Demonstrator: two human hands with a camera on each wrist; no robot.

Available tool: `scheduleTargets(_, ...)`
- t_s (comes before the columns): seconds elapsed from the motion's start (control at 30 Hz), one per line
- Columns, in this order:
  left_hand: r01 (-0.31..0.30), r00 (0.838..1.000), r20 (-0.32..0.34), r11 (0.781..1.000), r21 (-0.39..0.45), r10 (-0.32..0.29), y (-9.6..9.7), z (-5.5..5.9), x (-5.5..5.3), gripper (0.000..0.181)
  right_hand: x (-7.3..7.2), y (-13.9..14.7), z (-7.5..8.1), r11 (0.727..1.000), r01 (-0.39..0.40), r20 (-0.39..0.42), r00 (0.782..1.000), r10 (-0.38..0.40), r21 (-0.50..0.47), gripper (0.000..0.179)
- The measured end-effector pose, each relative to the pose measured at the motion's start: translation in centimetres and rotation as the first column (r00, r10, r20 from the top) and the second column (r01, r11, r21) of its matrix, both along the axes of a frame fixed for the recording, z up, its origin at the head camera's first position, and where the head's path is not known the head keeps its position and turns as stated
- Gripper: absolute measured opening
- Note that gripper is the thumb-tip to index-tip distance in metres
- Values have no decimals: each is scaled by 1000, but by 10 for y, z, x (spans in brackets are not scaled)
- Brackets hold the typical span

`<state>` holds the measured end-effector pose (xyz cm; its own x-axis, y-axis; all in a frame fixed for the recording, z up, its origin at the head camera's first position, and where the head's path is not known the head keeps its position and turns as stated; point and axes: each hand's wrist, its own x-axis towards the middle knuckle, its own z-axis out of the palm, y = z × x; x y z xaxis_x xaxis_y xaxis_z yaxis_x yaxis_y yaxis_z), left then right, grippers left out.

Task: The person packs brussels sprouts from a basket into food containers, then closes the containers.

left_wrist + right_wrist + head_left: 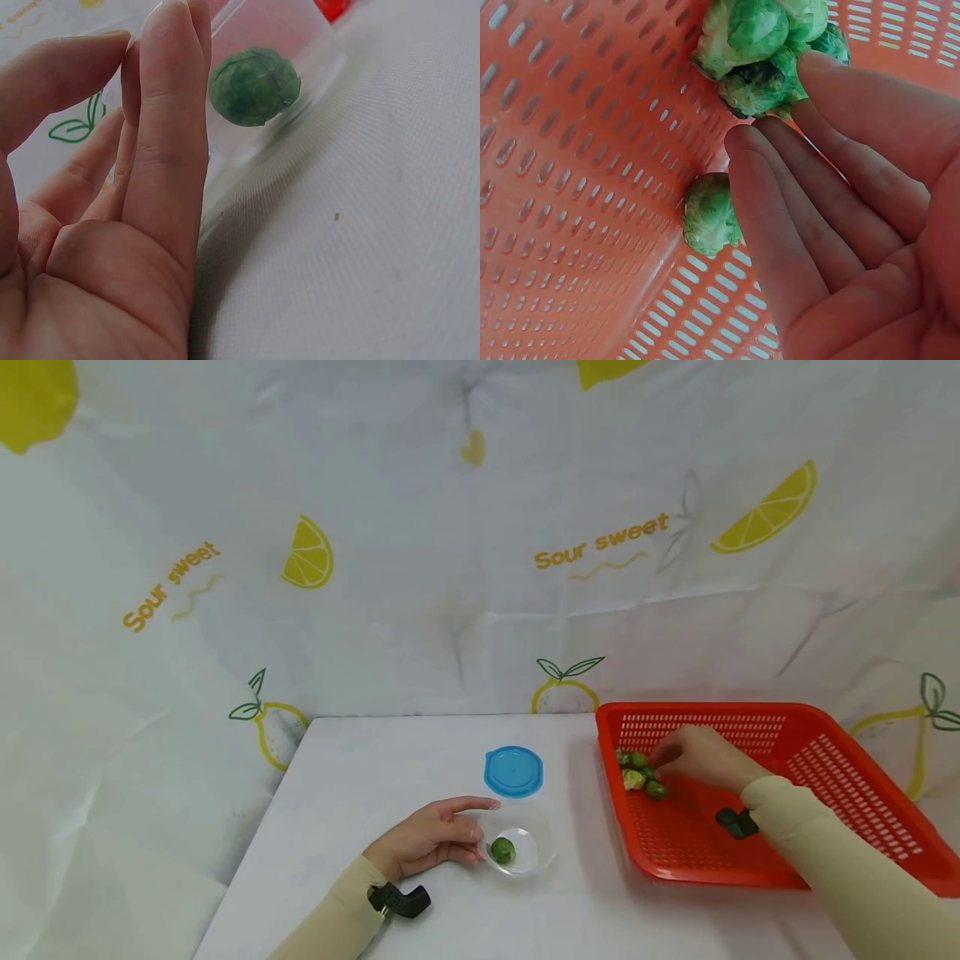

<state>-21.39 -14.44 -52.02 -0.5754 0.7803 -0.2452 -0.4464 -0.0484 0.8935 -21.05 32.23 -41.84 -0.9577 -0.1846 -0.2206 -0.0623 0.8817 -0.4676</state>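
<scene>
My left hand (431,839) holds the left side of a small clear plastic bowl (546,852), its index finger stretched along the far rim. Inside the bowl lies one green Brussels sprout (503,850), also close beyond the fingers in the left wrist view. Over at the red basket (795,714), my right hand (701,758) reaches in at the left part. Several Brussels sprouts (757,30) are bunched by its thumb, and another sprout (709,214) sits beside the fingertips. The right fingers are loosely bent with nothing between them.
A round blue lid (513,771) lies flat on the white table (390,760), just behind the bowl. The slotted basket takes up the table's right side. Behind hangs a white cloth (420,568) printed with lemons and lettering.
</scene>
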Motion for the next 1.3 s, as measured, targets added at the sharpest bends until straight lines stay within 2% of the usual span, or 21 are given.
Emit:
scheduleTargets(0.37, 14, 1000, -10, 1000, 22, -14, 1, 0, 0, 62, -4, 1, -5, 1000, 6, -25, 1000, -6, 5, 16)
scheduleTargets(0.93, 17, 1000, -2, 1000, 6, -17, 4, -2, 0, 61, -4, 3, -9, 999, 43, 15, 999, -43, 10, 15)
scheduleTargets(1.3, 7, 1000, -4, 1000, 16, -7, 0, -1, 0, 60, -2, 6, -1, 999, 31, 19, 999, -31, -14, 17)
